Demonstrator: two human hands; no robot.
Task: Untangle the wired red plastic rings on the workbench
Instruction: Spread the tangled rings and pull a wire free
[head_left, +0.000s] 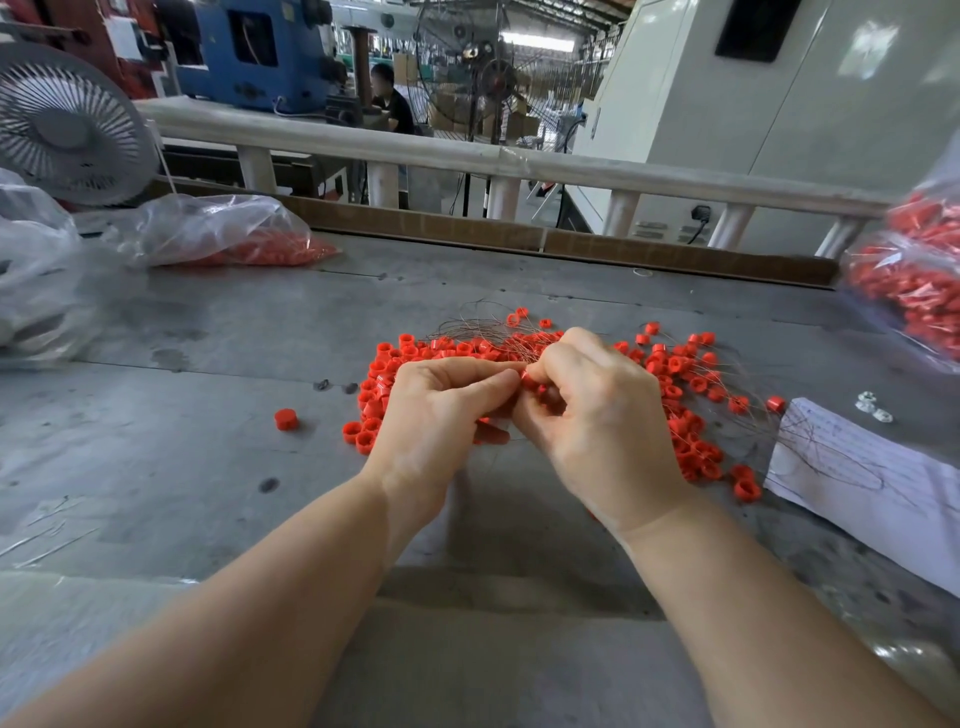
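Factory floor behind, grey workbench (208, 332) up front w/ the pile of red rings (691, 384) and thin wires (467, 325) at centre; left hand (441, 410) and right hand (597, 410) meet over it, both pinching the same ring-and-wire bit, fingers curled. Best bet imo: hold one ring steady, ease its wire out slowly, no yanking or the knot tightens. Stray ring (285, 419) at 9 o'clock, paper sheet (883, 483) at 3 under loose wires, bags of rings (914, 291) at 2 and 10.
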